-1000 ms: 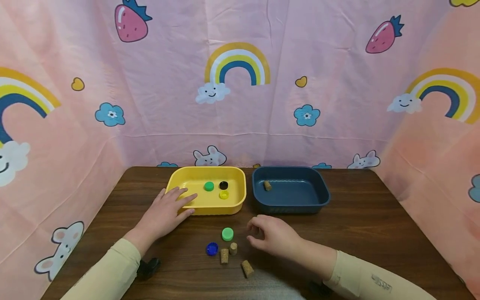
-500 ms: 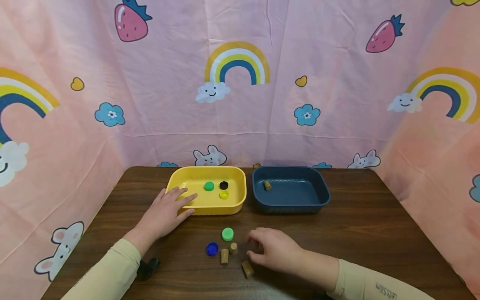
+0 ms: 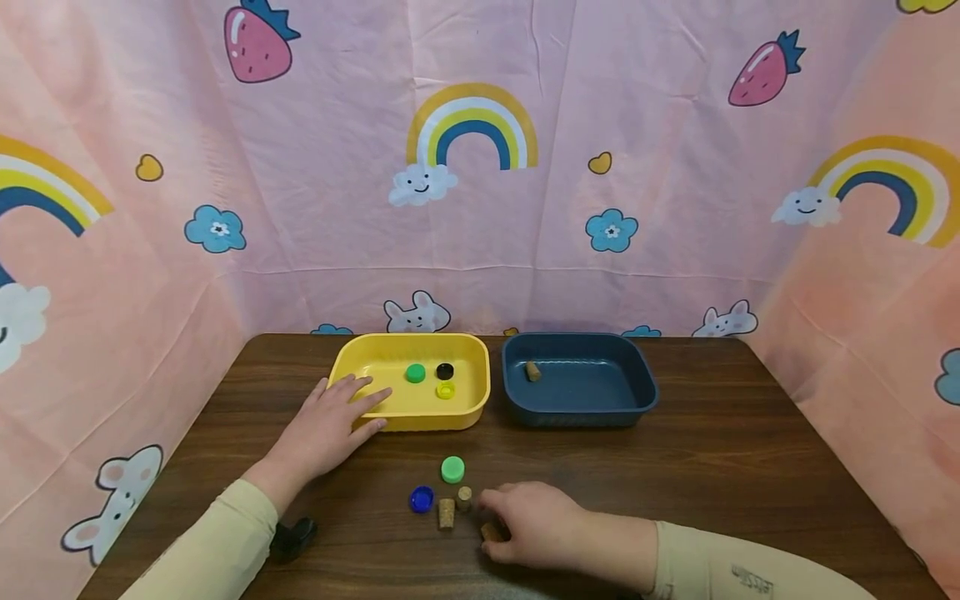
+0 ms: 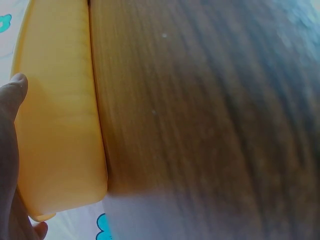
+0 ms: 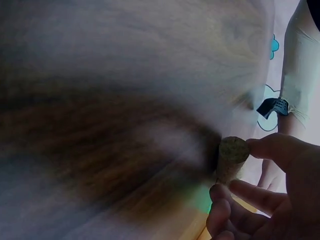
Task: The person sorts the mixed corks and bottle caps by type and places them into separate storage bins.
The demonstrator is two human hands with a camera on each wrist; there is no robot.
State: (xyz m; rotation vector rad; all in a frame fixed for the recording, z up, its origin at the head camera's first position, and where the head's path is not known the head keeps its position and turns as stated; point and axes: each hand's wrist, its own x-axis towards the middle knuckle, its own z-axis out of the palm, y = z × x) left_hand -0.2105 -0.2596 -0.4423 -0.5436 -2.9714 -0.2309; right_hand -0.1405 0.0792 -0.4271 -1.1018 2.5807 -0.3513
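Note:
My left hand [image 3: 326,433] rests with spread fingers over the front-left rim of the yellow tray [image 3: 472,417]; in the left wrist view its thumb lies along the tray's side wall [image 4: 60,125]. Inside that tray are a green cap [image 3: 416,373], a black cap [image 3: 445,372] and a yellow cap [image 3: 446,390]. On the table, my right hand [image 3: 543,529] pinches a cork [image 5: 233,150] between thumb and fingers, which partly hide it in the head view. Left of this hand are two more corks, one standing [image 3: 464,498] and one nearer [image 3: 446,514].
Near the loose corks lie a light green cap [image 3: 452,470] and a blue cap [image 3: 422,499]. A dark blue tray [image 3: 581,417] stands right of the yellow one, with one cork [image 3: 533,372] inside. Patterned cloth [image 3: 480,233] hangs behind and at both sides of the table.
My right hand has come down toward the near side of the table, and its thumb and fingers have closed around the nearest cork. The left hand has stayed on the yellow tray.

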